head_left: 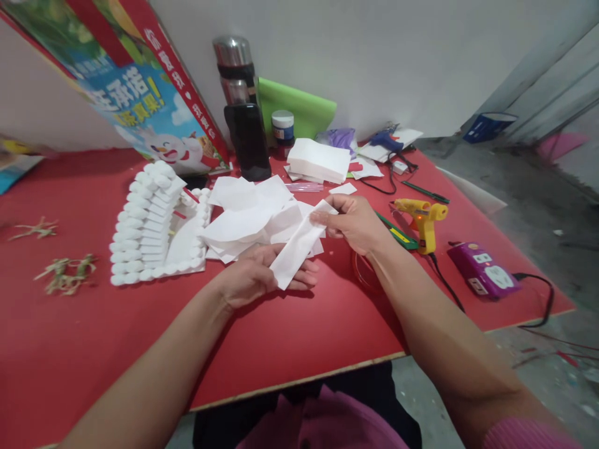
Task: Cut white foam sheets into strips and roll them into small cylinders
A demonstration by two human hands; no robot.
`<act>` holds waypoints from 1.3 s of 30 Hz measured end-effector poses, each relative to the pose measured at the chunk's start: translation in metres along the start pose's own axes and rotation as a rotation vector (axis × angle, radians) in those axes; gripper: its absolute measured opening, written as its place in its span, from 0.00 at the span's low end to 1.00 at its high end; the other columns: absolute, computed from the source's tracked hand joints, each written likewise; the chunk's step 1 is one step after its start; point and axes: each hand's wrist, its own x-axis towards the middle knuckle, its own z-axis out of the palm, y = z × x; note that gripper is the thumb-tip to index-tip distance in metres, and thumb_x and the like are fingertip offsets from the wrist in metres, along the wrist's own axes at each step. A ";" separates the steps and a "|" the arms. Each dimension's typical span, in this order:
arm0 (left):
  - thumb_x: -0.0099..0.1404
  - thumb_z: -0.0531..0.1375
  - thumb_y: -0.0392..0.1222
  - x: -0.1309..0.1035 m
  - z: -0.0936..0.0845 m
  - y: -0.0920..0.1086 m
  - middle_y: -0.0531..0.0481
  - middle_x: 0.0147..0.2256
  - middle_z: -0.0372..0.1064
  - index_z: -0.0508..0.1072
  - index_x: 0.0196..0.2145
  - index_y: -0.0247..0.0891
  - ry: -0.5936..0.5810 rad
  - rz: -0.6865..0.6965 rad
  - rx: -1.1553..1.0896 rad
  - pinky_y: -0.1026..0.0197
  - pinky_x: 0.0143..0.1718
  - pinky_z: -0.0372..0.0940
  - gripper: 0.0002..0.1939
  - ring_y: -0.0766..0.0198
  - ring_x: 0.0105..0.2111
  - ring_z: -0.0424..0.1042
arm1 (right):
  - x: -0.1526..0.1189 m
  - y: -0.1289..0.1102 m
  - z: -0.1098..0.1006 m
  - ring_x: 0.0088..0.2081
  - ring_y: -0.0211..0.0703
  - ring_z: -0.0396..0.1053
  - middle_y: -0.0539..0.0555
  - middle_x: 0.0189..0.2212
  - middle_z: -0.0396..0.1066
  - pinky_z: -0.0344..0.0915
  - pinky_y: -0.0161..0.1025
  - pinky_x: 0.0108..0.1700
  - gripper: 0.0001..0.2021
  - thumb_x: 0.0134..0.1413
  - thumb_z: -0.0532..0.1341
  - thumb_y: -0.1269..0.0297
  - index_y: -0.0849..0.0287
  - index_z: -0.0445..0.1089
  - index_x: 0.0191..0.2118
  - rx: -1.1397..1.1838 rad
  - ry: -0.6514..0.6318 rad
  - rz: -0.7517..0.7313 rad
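A folded strip of white paper slants between my two hands above the red table. My left hand is palm up under its lower end, with the thumb pressed on the paper and the fingers stretched out beneath. At the upper end, my right hand pinches the strip between thumb and fingers. Just behind them lies a loose heap of white paper sheets. To the left of the heap stands a white stepped model, edged with rows of round white pieces.
A yellow glue gun, a green cutter and a purple power socket box lie to the right. Behind stand a phone, a steel flask and a printed box. Knotted straw figures lie at left.
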 end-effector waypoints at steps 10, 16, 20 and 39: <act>0.42 0.56 0.21 0.000 -0.003 -0.001 0.28 0.55 0.77 0.77 0.55 0.25 -0.050 -0.023 -0.117 0.31 0.64 0.63 0.39 0.40 0.54 0.78 | 0.003 0.004 -0.002 0.20 0.28 0.56 0.46 0.22 0.67 0.50 0.31 0.20 0.13 0.40 0.76 0.63 0.61 0.72 0.27 -0.023 -0.001 0.034; 0.66 0.65 0.45 0.003 0.007 0.000 0.22 0.52 0.76 0.76 0.53 0.23 0.076 -0.080 -0.074 0.34 0.57 0.70 0.24 0.39 0.47 0.81 | -0.001 0.004 0.004 0.19 0.29 0.56 0.46 0.20 0.66 0.51 0.31 0.20 0.14 0.40 0.76 0.64 0.61 0.71 0.27 -0.013 -0.006 0.027; 0.67 0.68 0.45 0.006 0.011 -0.008 0.25 0.43 0.81 0.76 0.47 0.26 0.236 -0.072 0.119 0.42 0.47 0.77 0.18 0.45 0.38 0.84 | -0.003 0.004 0.004 0.19 0.29 0.57 0.45 0.20 0.66 0.52 0.31 0.19 0.16 0.40 0.78 0.62 0.61 0.71 0.27 0.018 -0.022 0.008; 0.66 0.67 0.36 0.000 0.002 0.000 0.38 0.34 0.80 0.78 0.44 0.26 0.220 0.012 0.095 0.61 0.27 0.72 0.11 0.67 0.22 0.71 | -0.083 -0.010 -0.048 0.38 0.58 0.77 0.67 0.43 0.76 0.57 0.40 0.30 0.20 0.65 0.58 0.59 0.64 0.66 0.58 -1.747 -0.113 0.239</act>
